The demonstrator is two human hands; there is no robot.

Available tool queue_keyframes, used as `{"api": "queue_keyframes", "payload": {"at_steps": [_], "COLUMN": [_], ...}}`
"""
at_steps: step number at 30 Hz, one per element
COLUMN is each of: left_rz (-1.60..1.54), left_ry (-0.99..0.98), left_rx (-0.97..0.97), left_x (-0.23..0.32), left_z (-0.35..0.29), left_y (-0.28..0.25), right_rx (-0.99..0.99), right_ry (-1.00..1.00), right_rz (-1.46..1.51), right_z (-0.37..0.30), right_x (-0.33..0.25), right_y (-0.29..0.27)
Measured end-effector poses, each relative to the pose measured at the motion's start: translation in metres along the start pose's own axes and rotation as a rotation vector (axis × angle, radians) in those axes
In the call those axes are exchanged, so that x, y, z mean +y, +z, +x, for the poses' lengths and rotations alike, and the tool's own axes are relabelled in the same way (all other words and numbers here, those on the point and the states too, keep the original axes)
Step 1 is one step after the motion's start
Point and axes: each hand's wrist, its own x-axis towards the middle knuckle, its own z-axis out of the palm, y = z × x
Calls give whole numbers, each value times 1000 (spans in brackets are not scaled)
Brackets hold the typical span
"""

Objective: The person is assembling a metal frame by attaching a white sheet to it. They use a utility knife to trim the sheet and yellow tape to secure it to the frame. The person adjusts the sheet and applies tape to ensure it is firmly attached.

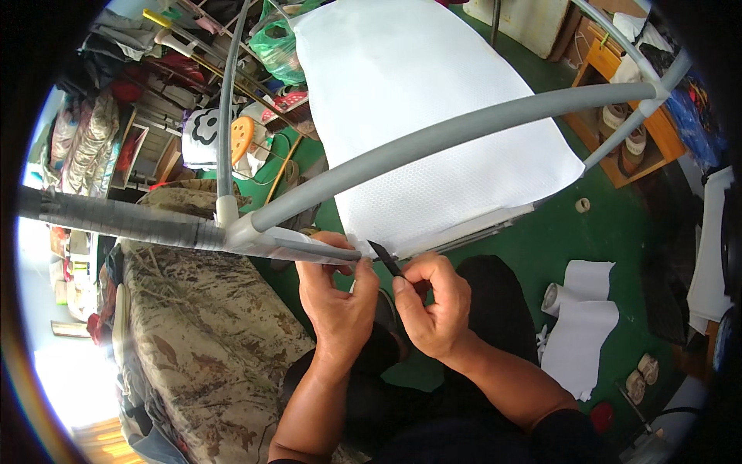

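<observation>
My left hand [338, 305] is closed around the lower end of a thin grey tube [328, 250], its thumb beside the near corner of a large white textured sheet [417, 100]. Pinched between the thumb and fingers of my right hand [434, 301] is a narrow black blade [384, 257]. Its pointed tip reaches up and left to the sheet's near edge, close to my left thumb. The sheet lies across a frame of grey tubes [464, 127], which white joints [241, 232] link together. My fingers partly hide the corner of the sheet.
A camouflage-patterned cover [209, 332] drapes a bulky thing at left. Pieces of white sheet [580, 340] and a small tape roll [583, 205] lie on the green floor. A wooden shelf [618, 116] with shoes stands far right; bags and household clutter fill the far left.
</observation>
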Motion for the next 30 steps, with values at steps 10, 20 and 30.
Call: {"api": "queue_keyframes", "payload": {"at_steps": [10,20,30], "left_rz": [-67,-87,74], "left_ry": [-62,-56,55], "left_rx": [-28,68,-104], "left_x": [-2,-1,35], "left_z": [-1,-4,-33], "left_y": [-22,-31,-38], "right_rx": [-128,-522,-904], "right_ry": [8,-155,-9], "right_rz": [-311,-633,-722], "right_z": [37,113,163], "right_x": [-42,-83,-62], "right_y": [-31,-37,-41]}}
